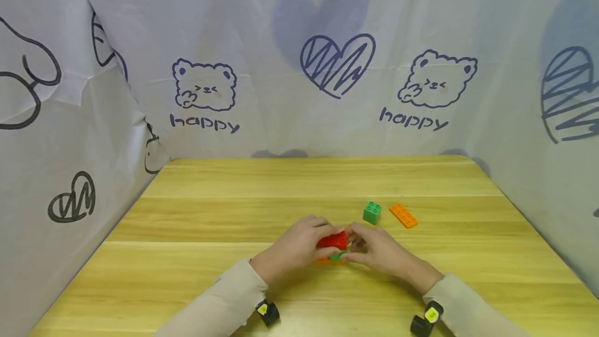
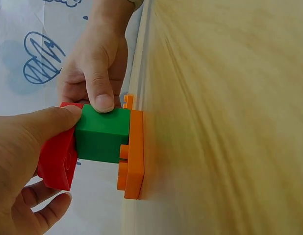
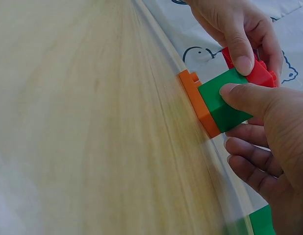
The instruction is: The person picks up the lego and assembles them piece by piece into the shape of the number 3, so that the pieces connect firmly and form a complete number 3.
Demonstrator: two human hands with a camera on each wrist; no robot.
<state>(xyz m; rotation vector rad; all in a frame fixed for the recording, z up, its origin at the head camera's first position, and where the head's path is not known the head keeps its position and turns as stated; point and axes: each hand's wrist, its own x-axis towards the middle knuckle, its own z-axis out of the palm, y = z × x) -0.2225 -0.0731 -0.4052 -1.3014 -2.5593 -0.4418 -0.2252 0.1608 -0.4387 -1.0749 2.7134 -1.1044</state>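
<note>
Centrally, near the front of the tabletop (image 1: 196, 274): a three-piece brick stack, held between both hands. Bottom piece, orange plate (image 2: 135, 152), flat on the wood, its long axis running left to right before the person; studs of its bare part show beside the green brick (image 2: 102, 134) seated on it. Top piece, red brick (image 2: 58, 156), lies over the green one on the side away from the tabletop, tilted and not plainly seated; whether its studs are engaged cannot be told. Left hand (image 1: 295, 247): fingers curled round the red brick, thumb along its edge and touching the green brick's corner. Right hand (image 1: 381, 251): thumb tip pressed on the green brick's side face, remaining fingers curled behind the stack, steadying it. Both hands equally close, the stack directly between their fingertips. Apart, further back on the right: loose green cube (image 1: 372, 212) and, just beside it, loose orange flat (image 1: 403, 216), neither touched.
</note>
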